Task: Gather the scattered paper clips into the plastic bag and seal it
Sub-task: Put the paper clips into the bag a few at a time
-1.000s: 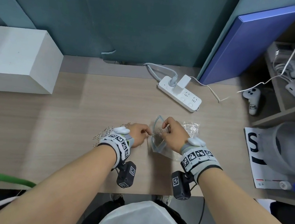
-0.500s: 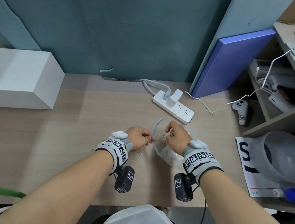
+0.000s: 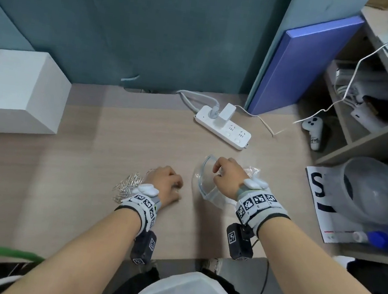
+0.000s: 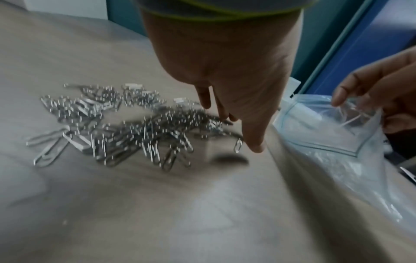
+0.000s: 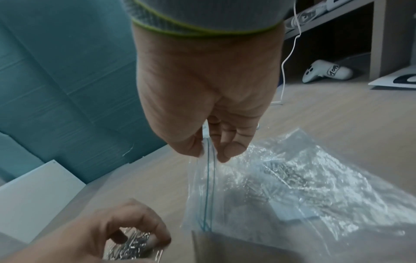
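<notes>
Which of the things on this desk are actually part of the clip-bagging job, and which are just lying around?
Part of the job:
- paper clips, heaped on the desk
- plastic bag, mouth held open by the right hand
- left hand, at the heap

Just lying about:
- power strip
- white box
- blue board
- white controller

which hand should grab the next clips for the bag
Left. The left hand is already down at the clips on the desk, fingers among them. The right hand is busy pinching the bag rim, holding its mouth open beside the pile.
</notes>
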Demonstrator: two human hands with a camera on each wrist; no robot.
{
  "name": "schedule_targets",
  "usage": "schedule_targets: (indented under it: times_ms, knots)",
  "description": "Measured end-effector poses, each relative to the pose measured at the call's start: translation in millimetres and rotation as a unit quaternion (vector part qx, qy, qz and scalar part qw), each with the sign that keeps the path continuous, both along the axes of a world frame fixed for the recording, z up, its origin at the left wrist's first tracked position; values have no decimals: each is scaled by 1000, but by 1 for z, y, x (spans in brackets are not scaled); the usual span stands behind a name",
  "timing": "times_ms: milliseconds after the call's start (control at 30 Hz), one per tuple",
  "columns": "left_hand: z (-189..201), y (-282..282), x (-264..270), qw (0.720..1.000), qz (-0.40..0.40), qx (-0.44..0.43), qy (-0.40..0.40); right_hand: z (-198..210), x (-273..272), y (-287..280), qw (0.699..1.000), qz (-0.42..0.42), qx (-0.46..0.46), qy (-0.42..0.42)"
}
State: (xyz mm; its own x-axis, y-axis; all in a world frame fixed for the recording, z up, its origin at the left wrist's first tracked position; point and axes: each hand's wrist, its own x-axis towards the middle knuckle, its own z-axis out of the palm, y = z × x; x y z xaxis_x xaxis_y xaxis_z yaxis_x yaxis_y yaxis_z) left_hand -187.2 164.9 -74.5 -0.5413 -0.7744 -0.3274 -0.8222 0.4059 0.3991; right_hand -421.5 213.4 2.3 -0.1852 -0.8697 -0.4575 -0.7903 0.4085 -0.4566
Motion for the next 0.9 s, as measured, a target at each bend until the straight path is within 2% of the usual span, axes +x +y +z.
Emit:
schedule_targets:
  times_ms: [133,233,367,467,600,800,900]
  knots:
    - [-18,10,-1,999,26,-37,25,-19,12,4,999,31,12,-16]
    - [-18,4,8,998,21,-51,23,-20,16,0,999,40,8,-21]
    - [-13,-6,38,999,26,-27,-13,-19,28,-11,998,52,-5,-43]
    - [-5,-11,58,997,70,-41,-17,-18,36,-17,997,53,-15,-57]
    - [3,-9,71,991,85,-32,-95,-21,42,-19,997,51,-7,-60]
    - [-12,-8,66,994,109,0,-26,-24,52,-16,997,52,10,-61]
    - [-15,-13,64,994,105,18,-17,-23,53,-14,997,48,14,-65]
